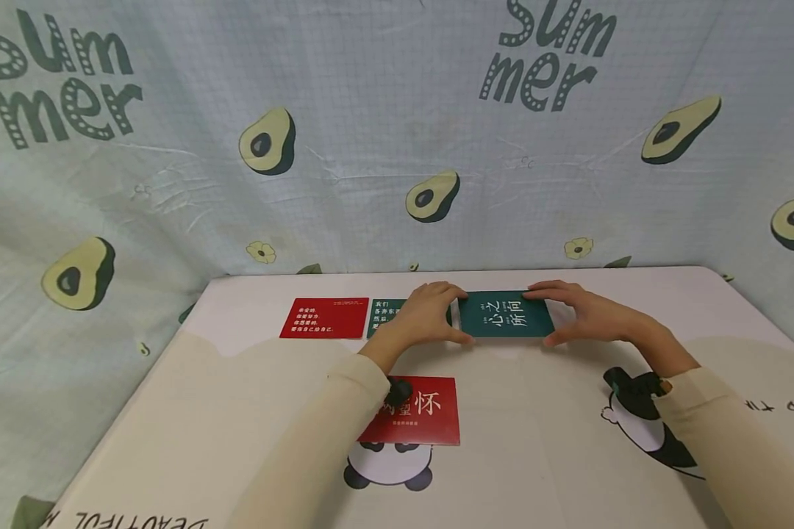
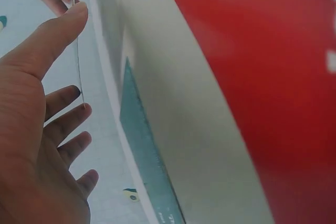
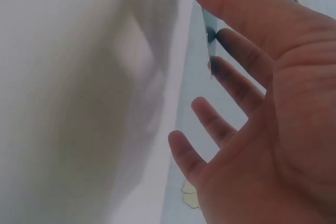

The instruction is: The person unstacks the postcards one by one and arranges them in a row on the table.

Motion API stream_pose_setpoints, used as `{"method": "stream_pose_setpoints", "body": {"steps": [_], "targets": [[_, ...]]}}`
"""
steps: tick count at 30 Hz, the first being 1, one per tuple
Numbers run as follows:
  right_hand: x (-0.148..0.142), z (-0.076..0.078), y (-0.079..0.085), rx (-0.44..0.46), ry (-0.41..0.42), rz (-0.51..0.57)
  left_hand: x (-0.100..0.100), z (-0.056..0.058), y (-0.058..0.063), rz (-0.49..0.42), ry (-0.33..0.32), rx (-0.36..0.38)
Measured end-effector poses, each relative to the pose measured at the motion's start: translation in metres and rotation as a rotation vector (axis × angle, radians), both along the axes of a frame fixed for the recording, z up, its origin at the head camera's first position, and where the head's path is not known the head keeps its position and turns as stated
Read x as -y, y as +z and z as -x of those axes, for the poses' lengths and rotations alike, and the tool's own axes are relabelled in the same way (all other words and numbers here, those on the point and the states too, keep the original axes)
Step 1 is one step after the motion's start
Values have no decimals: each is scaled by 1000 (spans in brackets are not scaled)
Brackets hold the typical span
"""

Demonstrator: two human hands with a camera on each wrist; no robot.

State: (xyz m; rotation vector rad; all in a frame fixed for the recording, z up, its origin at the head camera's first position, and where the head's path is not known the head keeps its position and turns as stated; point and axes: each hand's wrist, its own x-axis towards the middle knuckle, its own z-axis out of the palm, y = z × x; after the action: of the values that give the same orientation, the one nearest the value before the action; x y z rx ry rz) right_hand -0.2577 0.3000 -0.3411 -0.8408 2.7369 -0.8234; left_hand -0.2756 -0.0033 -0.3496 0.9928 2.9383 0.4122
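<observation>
The worktop [image 1: 536, 441] is pale and printed, and nearest me a panda print [image 1: 389, 466] looks out from it. My cream sleeves come in from the near side, the left sleeve [image 1: 324, 455] and the right sleeve [image 1: 734, 441] slanting inward toward each other. Just beyond the panda lies a red card [image 1: 433, 426], its left part covered by my left forearm.

Farther on, I hold a green card [image 1: 506, 316] with white characters by its two ends, raised off the worktop near the far edge. My left grip [image 1: 430, 316] arches in from the left, wrist bent, thumb at the near corner and a forefinger at the far one. My right grip [image 1: 589, 316] mirrors it, thumb low at the near right corner, fingers reaching along the far edge. Both are spread about as wide as the card is deep, pinching it edge to edge, the spare fingers loose and fanned. From the wrists the card shows nearly edge-on, so I can't fairly say how high it sits.

Left of it, a second green card [image 1: 383, 311] lies partly behind my left grip, just beside another red card [image 1: 324, 318]. Behind everything hangs an avocado-print cloth [image 1: 370, 88].
</observation>
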Motion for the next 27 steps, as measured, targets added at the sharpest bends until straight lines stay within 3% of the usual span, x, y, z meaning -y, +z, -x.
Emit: {"method": "stream_pose_setpoints", "body": {"steps": [7, 14, 27], "targets": [[3, 8, -9, 56, -23, -17, -4, 5, -4, 50, 30, 75], [3, 12, -16, 54, -29, -46, -5, 7, -4, 85, 50, 119], [5, 11, -13, 74, -45, -92, -4, 7, -1, 151, 46, 85]]}}
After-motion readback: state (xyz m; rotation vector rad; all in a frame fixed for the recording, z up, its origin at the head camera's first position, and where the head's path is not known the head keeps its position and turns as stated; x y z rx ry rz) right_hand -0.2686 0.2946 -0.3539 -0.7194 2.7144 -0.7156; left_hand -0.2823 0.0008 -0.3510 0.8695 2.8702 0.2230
